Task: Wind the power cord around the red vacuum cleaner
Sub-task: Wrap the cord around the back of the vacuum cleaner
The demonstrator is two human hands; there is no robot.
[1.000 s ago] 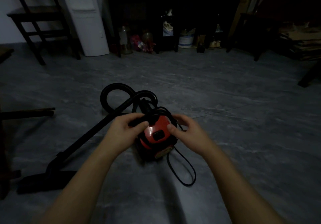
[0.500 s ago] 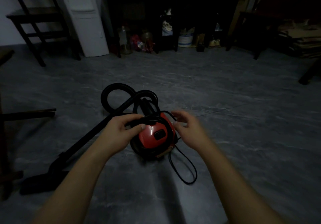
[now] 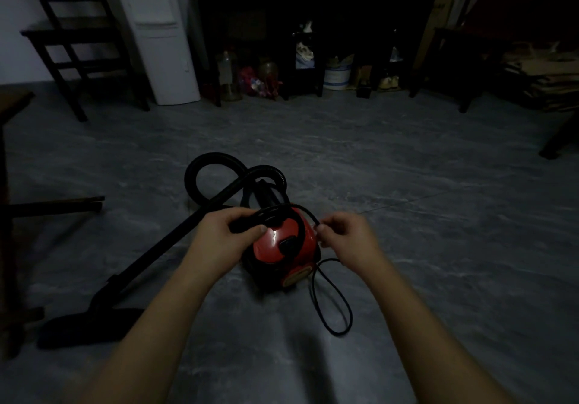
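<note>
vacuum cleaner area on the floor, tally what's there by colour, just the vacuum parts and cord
red: 1, the vacuum cleaner body
black: 4, the hose, the wand, the floor nozzle, the power cord
total: 5

No legible text, brand or number anywhere; pale label on red vacuum cleaner (image 3: 283,247) lower edge too dim and blurred to read
</note>
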